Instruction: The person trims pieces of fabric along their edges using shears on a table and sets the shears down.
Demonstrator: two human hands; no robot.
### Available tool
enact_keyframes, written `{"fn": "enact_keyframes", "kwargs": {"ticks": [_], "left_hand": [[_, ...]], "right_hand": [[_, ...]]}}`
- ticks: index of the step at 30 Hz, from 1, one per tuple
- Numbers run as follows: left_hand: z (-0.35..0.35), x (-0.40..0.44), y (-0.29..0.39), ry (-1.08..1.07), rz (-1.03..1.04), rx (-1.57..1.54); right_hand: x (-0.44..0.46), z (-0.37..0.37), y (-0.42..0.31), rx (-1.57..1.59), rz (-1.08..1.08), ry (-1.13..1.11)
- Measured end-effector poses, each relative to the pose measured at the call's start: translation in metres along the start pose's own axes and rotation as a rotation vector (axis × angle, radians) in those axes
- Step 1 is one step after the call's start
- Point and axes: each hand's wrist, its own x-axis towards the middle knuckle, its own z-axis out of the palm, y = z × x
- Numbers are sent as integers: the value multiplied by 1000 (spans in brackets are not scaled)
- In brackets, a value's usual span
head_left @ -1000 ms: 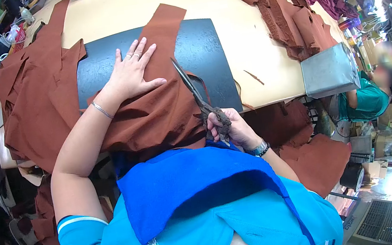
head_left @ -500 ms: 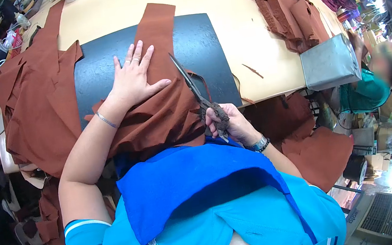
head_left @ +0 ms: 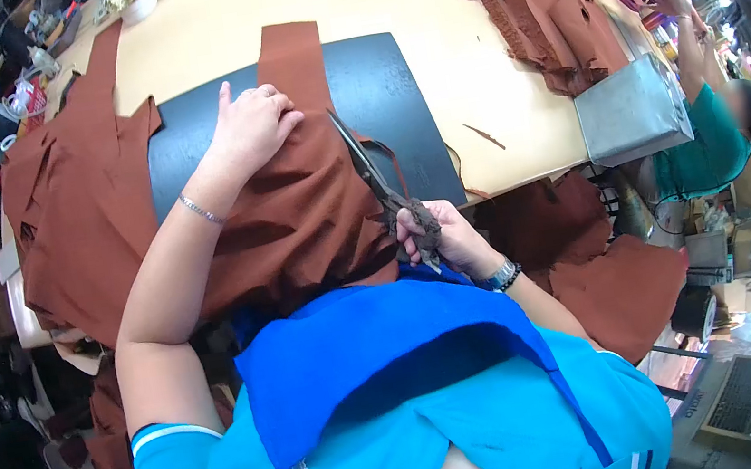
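Brown material (head_left: 294,198) lies right in front of the person at the near edge of a long pale table (head_left: 381,3), and from where I stand it takes up the middle of the work. Its near part is rumpled into folds beside the person's body; its far part runs out flat as a straight strip. To its left a big heap of the same brown stuff (head_left: 80,218) hangs over the table's edge. Under the strip sits a dark board (head_left: 379,90), and the strip's end reaches past the board's far side. The person wears a blue apron (head_left: 387,319), its upper edge close against the folds.

Over on the right, more brown pieces (head_left: 560,45) lie piled, and a co-worker (head_left: 698,141) in a green top has both arms raised beyond a metal box (head_left: 632,112) at the table's corner.

Long scissors (head_left: 360,155) slant along the strip's right side, points away from the body, handles wrapped in something dark; the right hand (head_left: 451,238) is clenched around those handles. The left hand (head_left: 255,127) rests over the strip with most fingers curled under; I can't tell whether it pinches the material. Smallest of all, a thin brown scrap (head_left: 485,137) lies on the table and a bracelet (head_left: 199,208) circles the left wrist.
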Motion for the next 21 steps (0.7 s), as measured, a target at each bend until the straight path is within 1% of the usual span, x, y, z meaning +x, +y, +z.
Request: {"fn": "enact_keyframes", "kwargs": {"ticks": [1, 2, 3, 5, 6, 9, 10, 14, 17, 20, 21], "left_hand": [[-10, 6, -1, -47, 30, 17], [10, 13, -14, 170, 157, 11], [7, 17, -14, 31, 133, -63], [47, 15, -22, 280, 157, -20], [44, 16, -21, 53, 84, -7], [45, 11, -13, 68, 41, 50], [44, 8, -9, 55, 39, 66], [49, -2, 2, 63, 25, 105], [51, -4, 6, 74, -27, 115], [47, -8, 16, 47, -104, 105], [48, -9, 16, 51, -108, 104]], "right_hand": [[-1, 0, 0, -8, 4, 4], [-2, 0, 0, -13, 7, 10], [-2, 1, -1, -20, 5, 12], [-4, 2, -3, -27, 3, 15], [-5, 4, -3, 0, 28, 35], [-4, 11, -7, 33, 9, 85], [0, 5, -3, 26, 30, 26], [2, 5, -5, 43, 32, 30], [0, 8, -1, 76, -1, 35], [1, 13, 5, 95, -41, 113], [0, 12, 5, 90, -40, 98]]}}
